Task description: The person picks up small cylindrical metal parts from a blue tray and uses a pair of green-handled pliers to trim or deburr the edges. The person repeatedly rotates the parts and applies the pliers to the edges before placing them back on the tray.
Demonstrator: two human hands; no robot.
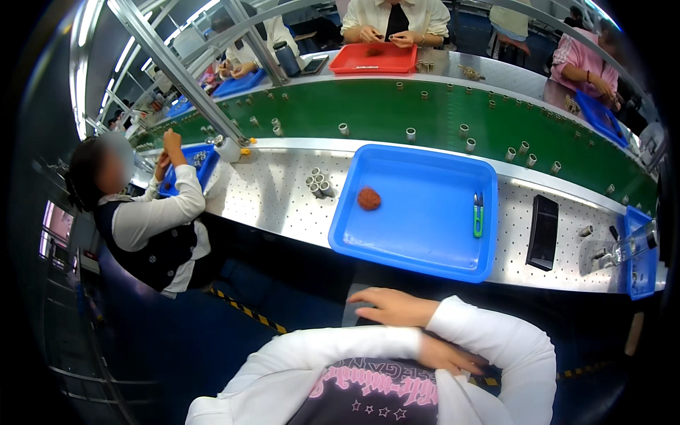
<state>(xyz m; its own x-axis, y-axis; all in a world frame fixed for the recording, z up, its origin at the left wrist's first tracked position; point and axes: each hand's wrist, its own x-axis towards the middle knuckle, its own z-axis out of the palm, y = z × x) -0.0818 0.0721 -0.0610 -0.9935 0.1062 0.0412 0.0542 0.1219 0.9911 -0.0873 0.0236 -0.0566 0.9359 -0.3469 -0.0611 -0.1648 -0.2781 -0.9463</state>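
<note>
My forearms, in white sleeves, cross in front of my body. My right hand (393,306) reaches across to the left with its fingers spread, and nothing is in it. Below it, my left hand (450,355) lies near my right sleeve, fingers stretched out and slightly blurred, with nothing visible in them. Both hands are apart from the large blue tray (418,258) on the bench. Inside that tray sit a reddish-brown fibrous ball (368,199) at the left and green-handled snips (478,216), points away from me, at the right.
Left of the tray, several short metal tubes (319,183) stand on the perforated metal bench (262,191). A black flat case (542,232) and a clear bottle (627,248) are at right. Beyond runs a green belt (375,106) carrying metal tubes. Co-workers sit left and across.
</note>
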